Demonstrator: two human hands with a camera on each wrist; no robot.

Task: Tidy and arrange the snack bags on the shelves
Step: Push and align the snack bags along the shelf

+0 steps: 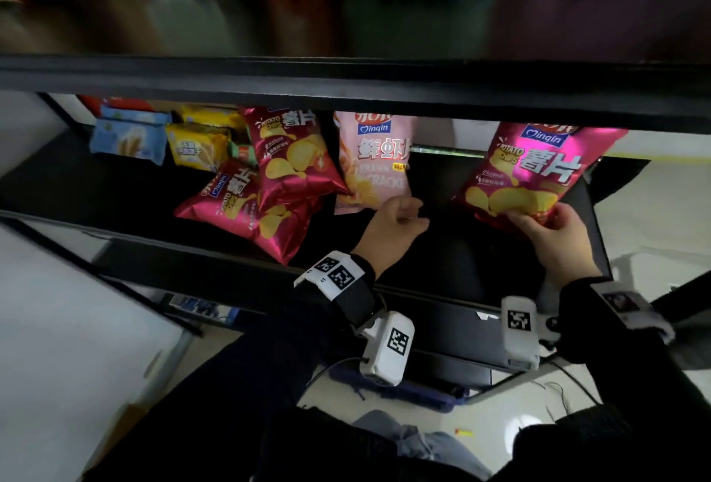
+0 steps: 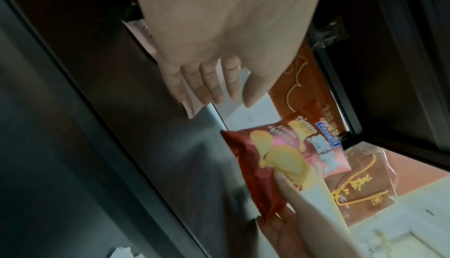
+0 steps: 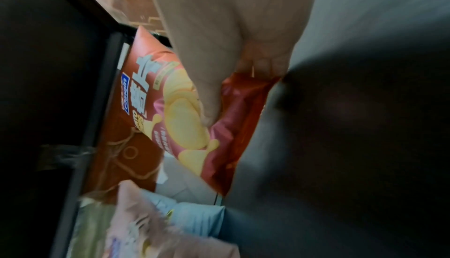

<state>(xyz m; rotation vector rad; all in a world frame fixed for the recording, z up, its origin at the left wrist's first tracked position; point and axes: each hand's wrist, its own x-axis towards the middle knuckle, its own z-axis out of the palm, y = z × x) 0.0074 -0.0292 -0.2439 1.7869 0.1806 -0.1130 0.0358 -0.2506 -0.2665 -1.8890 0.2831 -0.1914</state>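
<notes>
A magenta potato-chip bag (image 1: 533, 173) is pinched at its lower edge by the right hand (image 1: 554, 239), thumb on the printed front and fingers behind, and is held upright over the right part of the lower shelf (image 1: 454, 250), well to the right of the pink prawn-cracker bag (image 1: 375, 162). The left hand (image 1: 392, 227) is seen just below the prawn-cracker bag's bottom edge with its fingers straight and loose in the left wrist view, holding nothing; whether its fingertips touch the bag cannot be told. Left of the prawn-cracker bag, touching it, a second magenta chip bag (image 1: 292, 158) is propped upright, and a third (image 1: 246, 208) lies flat and slanted in front of that one, its corner over the shelf's front edge. Further left of the prawn-cracker bag, yellow biscuit packs (image 1: 198, 146) and blue packs (image 1: 127, 139) are grouped at the back. On the upper shelf (image 1: 346, 73), only the bottoms of green, red and other bags are seen. The tidying is judged to be partly done: the held bag is not yet set down, the flat bag is not yet stood up, and the matching chip bags are not yet brought together.
</notes>
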